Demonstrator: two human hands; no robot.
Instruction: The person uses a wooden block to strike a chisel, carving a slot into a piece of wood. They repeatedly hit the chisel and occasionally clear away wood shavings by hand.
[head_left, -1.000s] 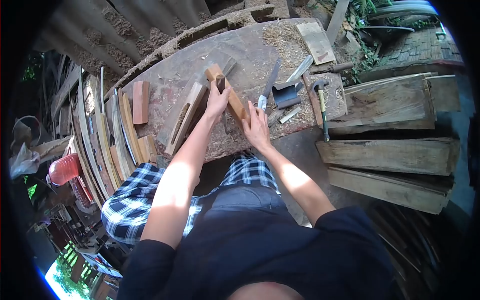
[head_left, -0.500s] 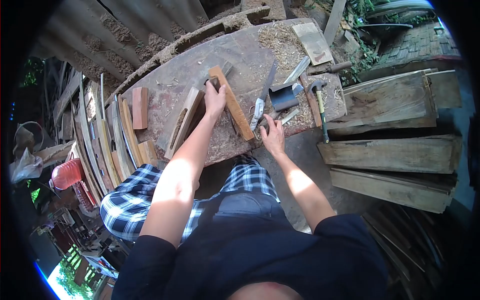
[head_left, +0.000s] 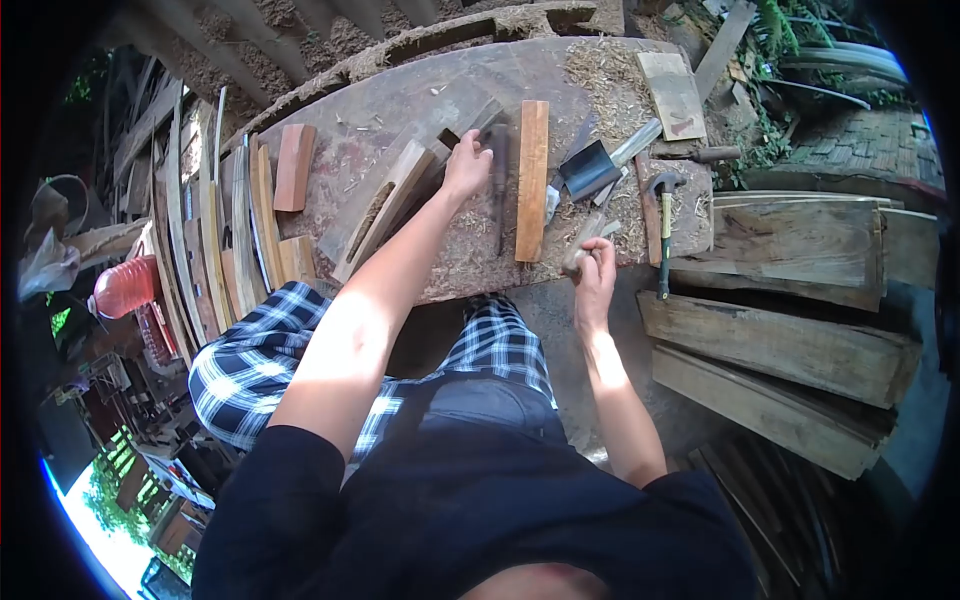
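My left hand [head_left: 468, 166] is closed over a long dark piece of wood [head_left: 490, 115] that lies slanting on the table; the grip itself is partly hidden. Beside it leans a pale slotted wooden block [head_left: 385, 210]. A flat orange-brown wooden bar [head_left: 532, 180] lies to the right of this hand, with a thin dark strip [head_left: 500, 190] between them. At the table's front edge, my right hand [head_left: 595, 280] is closed around a wooden-handled tool [head_left: 580, 250], whose far end points away from me. Just beyond sits a dark, curved sheet-like piece [head_left: 590, 172].
A claw hammer [head_left: 664, 235] lies at the right of the worn table [head_left: 430, 95]. Wood shavings [head_left: 605, 75] and a short board [head_left: 672, 95] are at the back right. A reddish block [head_left: 294, 168] stands left, near upright strips. Boards [head_left: 780, 335] are stacked at right.
The orange-brown bar has left my left hand and lies straighter on the table. My left hand has shifted forward and right. My right hand has closed on the wooden-handled tool and drawn it rightward.
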